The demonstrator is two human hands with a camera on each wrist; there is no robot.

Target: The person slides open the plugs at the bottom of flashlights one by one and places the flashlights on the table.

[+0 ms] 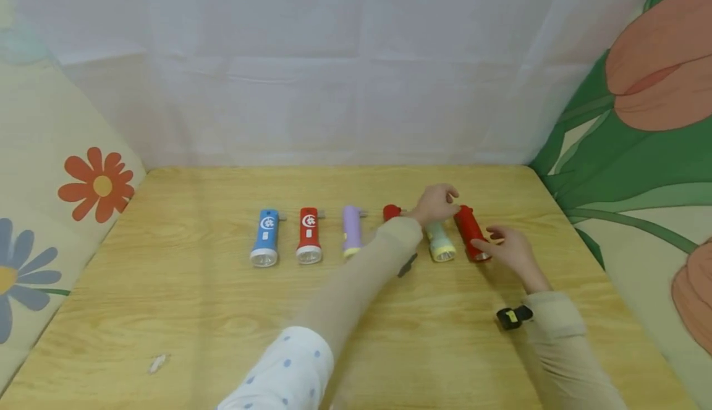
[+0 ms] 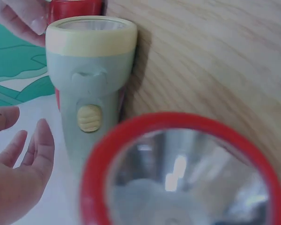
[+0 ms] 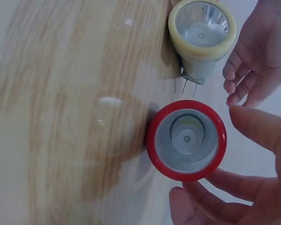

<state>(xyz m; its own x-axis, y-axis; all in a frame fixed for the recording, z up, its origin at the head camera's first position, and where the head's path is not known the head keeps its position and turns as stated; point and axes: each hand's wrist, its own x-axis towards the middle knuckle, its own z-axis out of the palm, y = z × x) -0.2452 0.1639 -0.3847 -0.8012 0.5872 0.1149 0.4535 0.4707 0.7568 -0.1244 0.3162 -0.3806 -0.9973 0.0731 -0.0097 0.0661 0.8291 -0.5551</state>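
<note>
A red flashlight (image 1: 470, 232) lies at the right end of a row, its lens toward me. My right hand (image 1: 513, 250) is beside its lens end, fingers loosely spread; in the right wrist view thumb and fingers (image 3: 220, 206) stand around the red rim (image 3: 152, 140), fingertips right at it. My left hand (image 1: 436, 203) reaches across over the far end of the pale green flashlight (image 1: 441, 243), fingertips near the red one's far end. Its fingers (image 2: 43, 145) are relaxed and hold nothing. Another red flashlight (image 1: 392, 212) is mostly hidden behind my left forearm.
Further left in the row lie a purple flashlight (image 1: 351, 227), a red one with a white emblem (image 1: 308, 237) and a blue one (image 1: 265, 237). Prongs stick out from several of them. A white cloth (image 1: 334, 88) hangs behind the wooden table (image 1: 194, 311).
</note>
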